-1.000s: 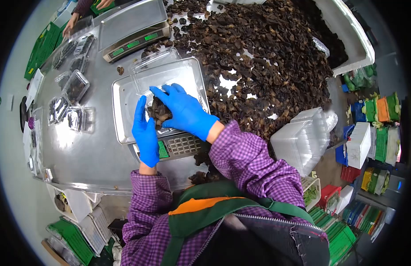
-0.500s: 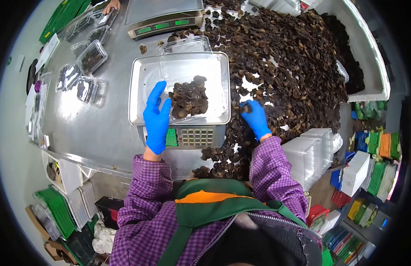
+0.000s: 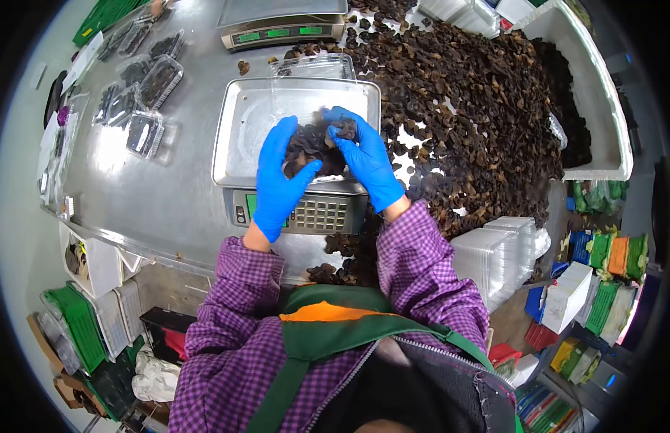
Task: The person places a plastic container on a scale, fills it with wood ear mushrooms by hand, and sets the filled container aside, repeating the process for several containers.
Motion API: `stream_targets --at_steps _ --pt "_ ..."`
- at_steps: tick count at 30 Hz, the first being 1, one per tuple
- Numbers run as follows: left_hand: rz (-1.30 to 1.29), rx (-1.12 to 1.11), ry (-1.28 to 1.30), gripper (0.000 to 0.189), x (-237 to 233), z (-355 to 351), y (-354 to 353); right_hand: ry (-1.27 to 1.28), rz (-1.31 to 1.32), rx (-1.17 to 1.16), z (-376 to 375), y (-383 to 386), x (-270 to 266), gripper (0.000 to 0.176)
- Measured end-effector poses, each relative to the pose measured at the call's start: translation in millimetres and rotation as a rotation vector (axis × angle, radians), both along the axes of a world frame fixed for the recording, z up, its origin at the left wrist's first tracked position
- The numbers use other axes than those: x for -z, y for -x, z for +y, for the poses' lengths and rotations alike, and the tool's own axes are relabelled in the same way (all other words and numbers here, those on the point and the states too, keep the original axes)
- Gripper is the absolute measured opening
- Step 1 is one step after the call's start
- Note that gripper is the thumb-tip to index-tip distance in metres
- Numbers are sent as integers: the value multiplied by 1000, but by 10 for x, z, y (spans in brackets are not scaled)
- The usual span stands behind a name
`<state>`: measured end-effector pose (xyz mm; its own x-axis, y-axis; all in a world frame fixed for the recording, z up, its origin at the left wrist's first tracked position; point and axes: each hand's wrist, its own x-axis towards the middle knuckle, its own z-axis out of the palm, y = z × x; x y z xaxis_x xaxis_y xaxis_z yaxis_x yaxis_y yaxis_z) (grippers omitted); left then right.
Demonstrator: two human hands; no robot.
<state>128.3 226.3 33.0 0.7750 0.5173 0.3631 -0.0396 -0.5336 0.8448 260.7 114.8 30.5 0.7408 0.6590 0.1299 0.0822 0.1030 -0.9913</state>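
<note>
Dark brown wood ear mushrooms (image 3: pixel 306 144) lie heaped in a clear plastic box on the metal pan (image 3: pixel 241 119) of a weighing scale. My left hand (image 3: pixel 281 180), in a blue glove, curves around the heap's left side, thumb and fingers apart. Pinched in my blue-gloved right hand (image 3: pixel 367 159) is a piece of wood ear mushroom (image 3: pixel 344 130), at the heap's right edge. The box's clear lid (image 3: pixel 317 67) is folded back beyond the pan's far edge. Below my hands, the scale's keypad (image 3: pixel 320 214) shows; my left hand partly covers its display.
Loose wood ear mushrooms (image 3: pixel 465 108) cover the table on the right, beside a white foam box (image 3: pixel 613 137). Stacked clear boxes (image 3: pixel 486 260) stand near the front edge. Filled boxes (image 3: pixel 144 133) sit at left. A second scale (image 3: pixel 284 32) stands behind.
My right hand has moved left and up from the loose mushrooms to the heap, carrying a piece. My left hand has moved slightly right and closer around the heap.
</note>
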Motion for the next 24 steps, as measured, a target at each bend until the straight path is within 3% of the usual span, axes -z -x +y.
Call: stream_targets --at_steps 9,12,19,21,24 --pt "29 -180 374 50 -127 295 298 28 202 53 -132 -96 -210 33" --pt "-23 -254 618 41 -182 363 318 46 265 21 -247 -156 -255 33" --pt "-38 -327 595 41 -119 546 455 -16 464 71 -347 -154 -383 40" --pt "9 -302 596 41 -100 514 456 58 251 -88 -303 -86 -343 37" --pt "55 -236 557 40 -69 449 427 37 40 -105 -186 -51 -231 41"
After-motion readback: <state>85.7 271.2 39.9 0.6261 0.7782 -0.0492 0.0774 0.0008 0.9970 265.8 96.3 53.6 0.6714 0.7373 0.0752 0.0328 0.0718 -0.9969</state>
